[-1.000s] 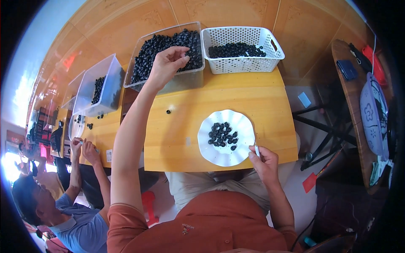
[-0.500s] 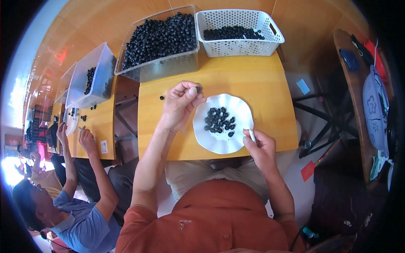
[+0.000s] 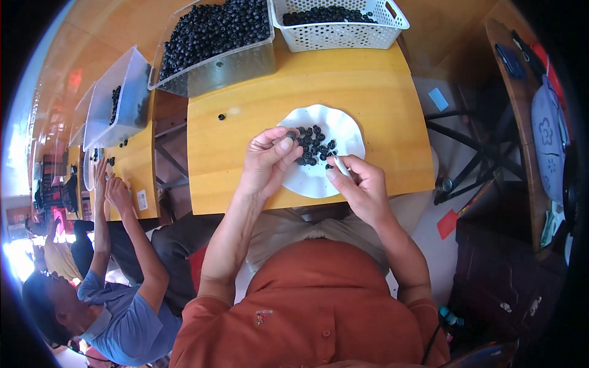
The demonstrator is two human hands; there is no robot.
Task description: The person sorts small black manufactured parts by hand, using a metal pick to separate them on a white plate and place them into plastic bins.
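My left hand (image 3: 265, 161) is closed, pinching a small black round piece (image 3: 291, 135) between thumb and fingertips over the left side of a white scalloped plate (image 3: 314, 185). Several black, ring-like pieces (image 3: 319, 149) lie loose on that plate. At its right rim, my right hand (image 3: 363, 189) is closed around a slim white pen-like tool (image 3: 342, 166). The tool's tip points toward the pieces, close to a dark one beside my fingertips; whether they touch, I cannot tell.
Beyond the plate stand a clear bin (image 3: 236, 69) heaped with black pieces and a white perforated basket (image 3: 340, 38) holding more. One stray piece (image 3: 221, 116) lies on the wooden table (image 3: 236, 144). Another person (image 3: 123, 313) works at the left table, near a translucent bin (image 3: 119, 101).
My left hand has come nearer to me and toward the right hand, still pinching the black piece. My right hand has moved slightly inward over the plate. The whole view has shifted.
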